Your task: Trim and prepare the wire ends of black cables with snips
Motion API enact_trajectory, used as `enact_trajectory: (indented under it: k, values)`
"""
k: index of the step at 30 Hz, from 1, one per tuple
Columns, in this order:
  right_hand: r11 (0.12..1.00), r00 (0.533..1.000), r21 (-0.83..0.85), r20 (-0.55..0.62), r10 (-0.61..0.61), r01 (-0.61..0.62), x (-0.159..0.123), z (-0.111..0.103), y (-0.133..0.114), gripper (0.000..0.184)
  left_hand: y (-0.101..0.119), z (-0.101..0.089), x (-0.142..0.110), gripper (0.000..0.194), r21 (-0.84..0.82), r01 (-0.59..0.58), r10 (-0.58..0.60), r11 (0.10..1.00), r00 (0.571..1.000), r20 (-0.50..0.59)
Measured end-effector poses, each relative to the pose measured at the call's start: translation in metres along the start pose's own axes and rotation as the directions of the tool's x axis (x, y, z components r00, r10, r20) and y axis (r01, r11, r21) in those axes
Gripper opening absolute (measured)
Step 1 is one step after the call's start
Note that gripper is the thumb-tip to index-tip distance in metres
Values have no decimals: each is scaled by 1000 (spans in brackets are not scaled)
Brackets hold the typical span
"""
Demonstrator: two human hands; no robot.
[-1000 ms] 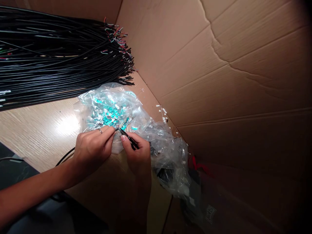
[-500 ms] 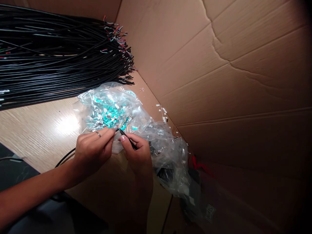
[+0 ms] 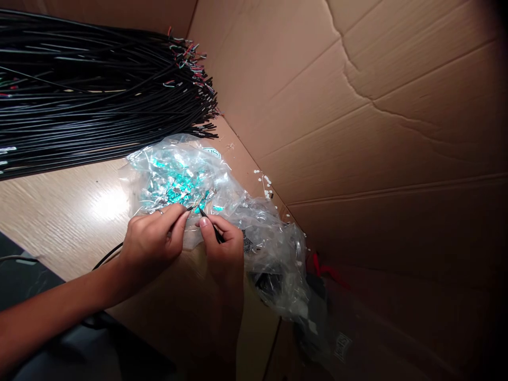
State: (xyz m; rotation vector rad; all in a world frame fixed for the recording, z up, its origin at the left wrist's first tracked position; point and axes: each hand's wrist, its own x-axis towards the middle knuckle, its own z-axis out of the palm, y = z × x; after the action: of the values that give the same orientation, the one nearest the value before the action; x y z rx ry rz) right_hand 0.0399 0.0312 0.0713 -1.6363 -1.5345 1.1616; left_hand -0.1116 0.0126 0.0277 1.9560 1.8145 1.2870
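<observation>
1. Cardboard box wall (image 3: pixel 357 106): large, creased, rising along the far and right edges of the worktop.
2. Worktop (image 3: pixel 59 217): pale wood-grain surface, with a dark surface (image 3: pixel 24 280) at its near left corner, under the left forearm.
3. Bundle of black cables (image 3: pixel 79 90): many parallel lengths lying at far left, pointing right. Their ends fan out near the box wall, showing thin coloured cores (image 3: pixel 190 63).
4. Clear plastic bag (image 3: pixel 270 254): crumpled, on the worktop at centre, just beside the cable ends and running right to the foot of the box wall.
5. Teal shiny pieces (image 3: pixel 174 190): packed inside the far part of the bag; individual shapes are hard to make out through the film.
6. Left hand (image 3: pixel 148 248): at the near edge of the bag, fingers held close together, tips at the far end of the black piece. Whether they grip it, I cannot tell.
7. Right hand (image 3: pixel 222 248): just beside the left, thumb and forefinger pinching the black piece.
8. Thin black piece (image 3: pixel 214 230): held between both hands above the bag; probably a wire end, though the fingers hide much of it.
</observation>
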Motion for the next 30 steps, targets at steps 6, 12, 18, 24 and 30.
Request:
enact_trajectory:
  k: [6, 12, 18, 24, 30]
  values:
    - [1000, 1000, -13, 17, -17, 18, -4, 1, 5, 22, 1, -4, 0, 24, -110, 71, -63, 991, 996, 70]
    - [999, 999, 23, 44, -25, 24, -4, 0, 5, 21, 2, -6, -1, 21, -224, 124, -105, 967, 990, 92]
    - [999, 996, 45, 87, -16, 12, -4, -3, 2, 20, 4, -7, -1, 20, -257, 105, -98, 961, 994, 41]
    - [1000, 992, 26, 126, -11, 8, -4, -8, 1, 23, 3, -5, -3, 17, -232, 70, -73, 970, 997, -6]
    - [1000, 994, -4, 108, -23, 24, -2, -10, -1, 22, 3, -2, -4, 19, -203, 67, -64, 977, 998, 21]
